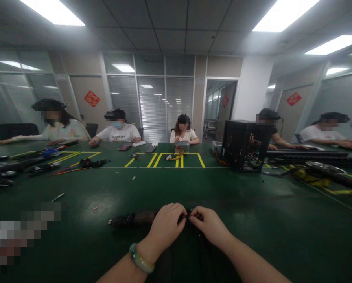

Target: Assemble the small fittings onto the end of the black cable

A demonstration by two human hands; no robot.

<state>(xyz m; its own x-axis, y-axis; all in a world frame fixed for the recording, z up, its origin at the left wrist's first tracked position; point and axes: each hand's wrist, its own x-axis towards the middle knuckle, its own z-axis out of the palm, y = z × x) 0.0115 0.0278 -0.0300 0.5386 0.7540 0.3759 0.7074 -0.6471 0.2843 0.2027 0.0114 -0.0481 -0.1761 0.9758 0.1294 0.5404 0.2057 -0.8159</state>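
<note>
A long dark cylindrical tool (134, 219) lies crosswise on the green table, its small metal tip pointing left. My left hand (170, 224), with a jade-like bangle at the wrist, is closed at the tool's right end and covers it. Close beside it, my right hand (207, 222) has thumb and fingers pinched together at a small dark part that is too hidden to name. The fingertips of both hands nearly meet. Something thin and dark runs below the hands, too dim to make out.
A black computer case (242, 145) stands at the back right. Ahead is a metal power supply (181, 147) with coloured wires. Dark parts and cables (90, 163) lie left. A thin rod (58, 197) and a small pale piece (95, 208) are nearer. Several people sit around the table.
</note>
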